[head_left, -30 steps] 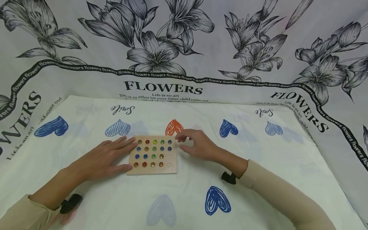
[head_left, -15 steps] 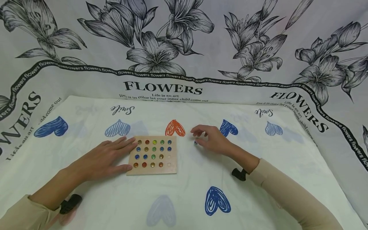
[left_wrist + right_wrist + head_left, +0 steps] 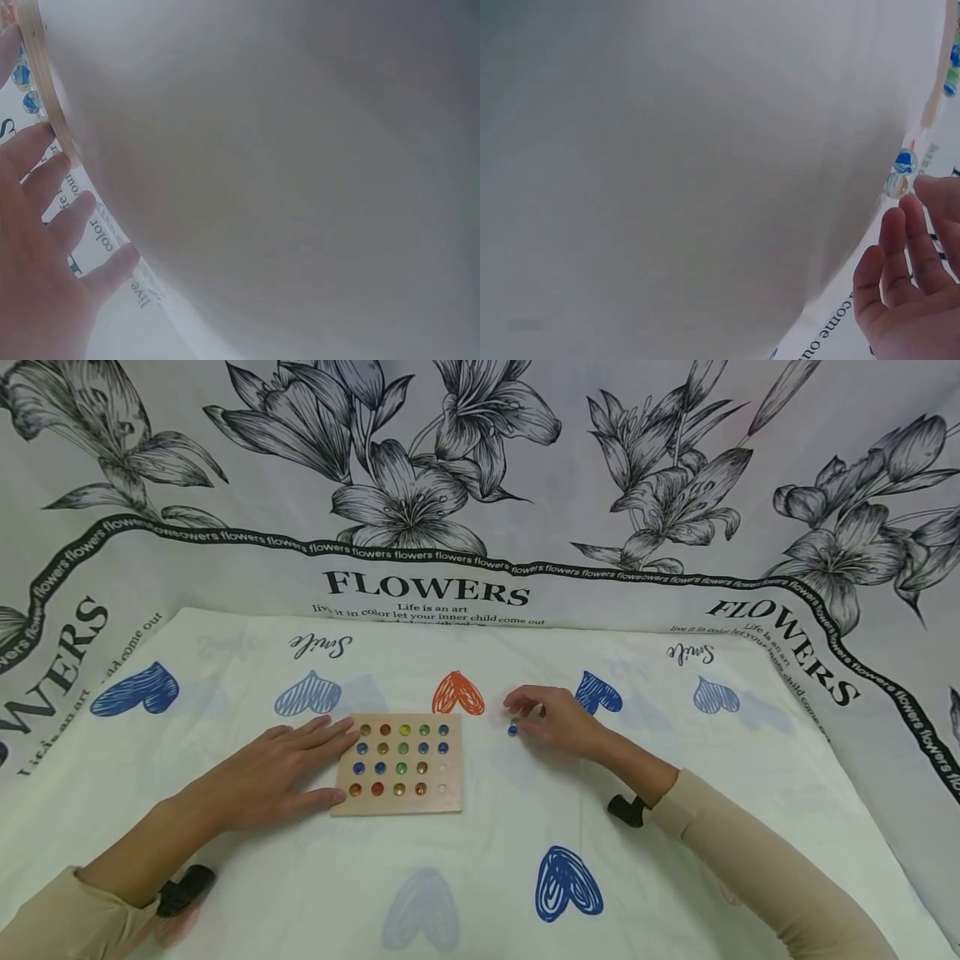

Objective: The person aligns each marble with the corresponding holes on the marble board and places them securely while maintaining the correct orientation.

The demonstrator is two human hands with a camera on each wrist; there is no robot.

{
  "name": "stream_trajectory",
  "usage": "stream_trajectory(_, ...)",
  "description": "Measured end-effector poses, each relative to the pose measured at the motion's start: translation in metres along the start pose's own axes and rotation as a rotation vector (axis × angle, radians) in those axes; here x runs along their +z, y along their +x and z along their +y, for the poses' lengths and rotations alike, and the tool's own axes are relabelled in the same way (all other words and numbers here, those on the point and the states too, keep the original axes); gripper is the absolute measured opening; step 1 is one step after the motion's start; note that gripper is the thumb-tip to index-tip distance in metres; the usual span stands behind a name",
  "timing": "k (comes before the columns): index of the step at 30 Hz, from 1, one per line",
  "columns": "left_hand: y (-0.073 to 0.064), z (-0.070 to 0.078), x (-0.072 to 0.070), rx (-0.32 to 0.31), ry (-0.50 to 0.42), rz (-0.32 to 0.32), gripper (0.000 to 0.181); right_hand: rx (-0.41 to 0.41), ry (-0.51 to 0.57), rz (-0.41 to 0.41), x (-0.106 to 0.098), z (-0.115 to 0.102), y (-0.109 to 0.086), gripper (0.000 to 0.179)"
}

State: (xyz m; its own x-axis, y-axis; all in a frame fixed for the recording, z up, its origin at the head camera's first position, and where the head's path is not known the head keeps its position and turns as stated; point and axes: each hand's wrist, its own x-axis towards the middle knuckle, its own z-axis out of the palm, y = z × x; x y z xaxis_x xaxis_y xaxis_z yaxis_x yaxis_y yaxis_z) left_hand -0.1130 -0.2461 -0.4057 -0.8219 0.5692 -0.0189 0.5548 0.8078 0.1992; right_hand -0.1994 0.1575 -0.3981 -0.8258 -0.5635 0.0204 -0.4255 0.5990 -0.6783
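Note:
A light wooden board (image 3: 450,806) lies on the cloth with rows of coloured glass marbles seated in its holes. Two holes at the near end of the right column hold no marble. My left hand (image 3: 281,772) rests along the board's left side, fingers spread, fingertips and thumb on its edge. To the right of the board, my right hand (image 3: 558,722) is low over the cloth, fingers loosely bent. Just at its thumb and fingertips lie a blue marble (image 3: 512,732) and a greenish one. In the right wrist view, the blue marble (image 3: 905,160) and a clear, swirled marble (image 3: 897,185) sit side by side beyond the fingertips.
A white cloth (image 3: 300,885) printed with hearts covers the table. Behind it hangs a flower-printed curtain (image 3: 615,602). Black bands (image 3: 626,811) sit at both wrists, below beige sleeves.
My right hand has moved right, from the board's far right corner to the loose marbles, which now show beside its thumb. My left hand and the board have stayed put.

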Motion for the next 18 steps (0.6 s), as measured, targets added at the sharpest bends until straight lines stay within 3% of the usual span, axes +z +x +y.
stream_trajectory(18,-0.0004,0.0009,-0.0008,0.001,-0.004,0.006,0.077,0.041,-0.012,-0.067,0.0053,0.0042,0.0055,0.031)
